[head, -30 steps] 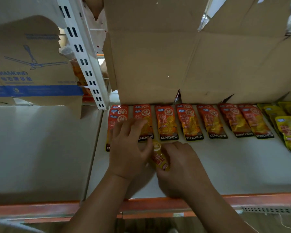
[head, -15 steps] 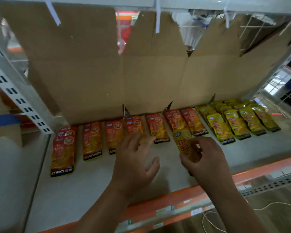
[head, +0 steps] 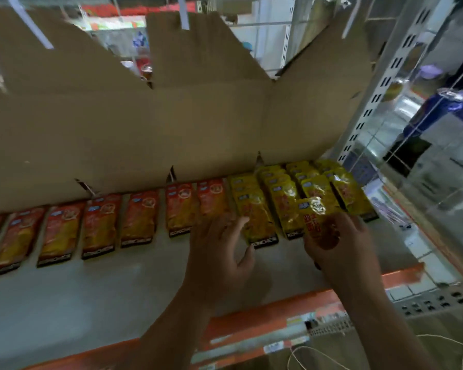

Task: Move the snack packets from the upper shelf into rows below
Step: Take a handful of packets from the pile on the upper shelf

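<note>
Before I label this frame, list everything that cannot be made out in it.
Head view only.
Held yellow packet: lower half hidden by the right hand; print blurred.
Left hand: back faces camera, so contact with the yellow row beneath is unclear.
Red packets: leftmost cut off by the left edge.
Upper shelf: out of frame above.

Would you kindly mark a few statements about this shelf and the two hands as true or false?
1. The right hand holds a yellow packet. True.
2. The left hand grips a red packet. False: its fingers are spread and grip nothing.
3. The red packets lie left of the yellow rows. True.
4. Glass stands behind the rows. False: cardboard stands there.
</note>
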`<move>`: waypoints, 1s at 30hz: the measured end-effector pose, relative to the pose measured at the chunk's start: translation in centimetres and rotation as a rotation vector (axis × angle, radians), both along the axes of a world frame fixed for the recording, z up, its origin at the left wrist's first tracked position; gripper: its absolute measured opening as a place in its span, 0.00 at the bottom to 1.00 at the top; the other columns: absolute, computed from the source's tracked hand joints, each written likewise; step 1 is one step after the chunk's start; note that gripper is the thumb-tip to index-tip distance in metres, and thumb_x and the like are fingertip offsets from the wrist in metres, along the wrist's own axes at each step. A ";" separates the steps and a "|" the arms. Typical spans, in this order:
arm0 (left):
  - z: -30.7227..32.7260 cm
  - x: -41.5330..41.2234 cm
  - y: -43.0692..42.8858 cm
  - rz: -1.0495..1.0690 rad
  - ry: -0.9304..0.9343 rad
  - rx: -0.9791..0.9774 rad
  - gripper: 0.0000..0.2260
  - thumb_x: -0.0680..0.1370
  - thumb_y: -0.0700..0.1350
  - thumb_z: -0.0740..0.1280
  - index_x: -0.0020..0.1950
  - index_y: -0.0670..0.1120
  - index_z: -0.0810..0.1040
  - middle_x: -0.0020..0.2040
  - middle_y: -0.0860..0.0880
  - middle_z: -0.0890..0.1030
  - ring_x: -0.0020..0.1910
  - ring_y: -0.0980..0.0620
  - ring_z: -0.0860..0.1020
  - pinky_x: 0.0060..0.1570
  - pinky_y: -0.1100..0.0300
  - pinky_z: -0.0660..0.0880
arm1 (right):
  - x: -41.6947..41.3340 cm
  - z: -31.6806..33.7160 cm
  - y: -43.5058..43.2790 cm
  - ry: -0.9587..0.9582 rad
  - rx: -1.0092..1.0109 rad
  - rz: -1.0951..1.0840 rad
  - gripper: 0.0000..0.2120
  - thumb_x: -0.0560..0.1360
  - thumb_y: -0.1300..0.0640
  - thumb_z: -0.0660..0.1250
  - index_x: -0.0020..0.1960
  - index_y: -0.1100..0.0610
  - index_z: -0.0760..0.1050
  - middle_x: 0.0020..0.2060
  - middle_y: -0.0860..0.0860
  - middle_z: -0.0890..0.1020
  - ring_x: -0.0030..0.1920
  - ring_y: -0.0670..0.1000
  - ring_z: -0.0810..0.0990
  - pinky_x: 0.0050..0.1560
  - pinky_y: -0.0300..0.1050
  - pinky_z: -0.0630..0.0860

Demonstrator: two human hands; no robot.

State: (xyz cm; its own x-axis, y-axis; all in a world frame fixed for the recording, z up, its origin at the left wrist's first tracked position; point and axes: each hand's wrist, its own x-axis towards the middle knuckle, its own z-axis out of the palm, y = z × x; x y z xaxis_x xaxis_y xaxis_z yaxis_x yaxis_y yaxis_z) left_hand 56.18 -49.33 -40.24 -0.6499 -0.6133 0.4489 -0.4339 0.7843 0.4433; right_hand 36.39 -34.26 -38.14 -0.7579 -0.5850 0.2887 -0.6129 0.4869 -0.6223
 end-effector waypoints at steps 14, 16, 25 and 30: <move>-1.0 -7.7 2.2 0.055 -0.024 -0.077 0.20 0.75 0.54 0.68 0.65 0.49 0.81 0.62 0.49 0.79 0.64 0.44 0.76 0.61 0.44 0.72 | -10.6 -0.5 1.6 -0.039 0.037 0.013 0.19 0.68 0.41 0.76 0.53 0.50 0.78 0.48 0.47 0.74 0.51 0.55 0.75 0.50 0.56 0.78; -1.0 -7.9 2.4 0.053 -0.026 -0.100 0.19 0.75 0.53 0.67 0.64 0.49 0.82 0.62 0.49 0.79 0.64 0.45 0.75 0.61 0.45 0.71 | -10.9 -0.7 1.6 -0.057 0.037 0.005 0.20 0.69 0.41 0.77 0.54 0.50 0.78 0.48 0.47 0.73 0.52 0.55 0.75 0.50 0.56 0.78; -0.8 -7.9 2.3 0.122 -0.011 -0.086 0.19 0.74 0.52 0.68 0.63 0.49 0.82 0.62 0.50 0.79 0.64 0.45 0.75 0.61 0.47 0.71 | -7.0 0.3 -0.6 0.012 0.009 0.130 0.15 0.67 0.44 0.77 0.44 0.51 0.76 0.46 0.48 0.73 0.45 0.46 0.69 0.44 0.40 0.69; -0.7 -7.5 2.0 0.156 0.015 -0.016 0.19 0.74 0.48 0.65 0.63 0.48 0.82 0.63 0.49 0.79 0.64 0.44 0.76 0.61 0.43 0.72 | -2.5 -0.8 -3.1 0.082 0.046 0.211 0.17 0.65 0.42 0.75 0.41 0.52 0.72 0.44 0.49 0.74 0.46 0.54 0.73 0.44 0.48 0.71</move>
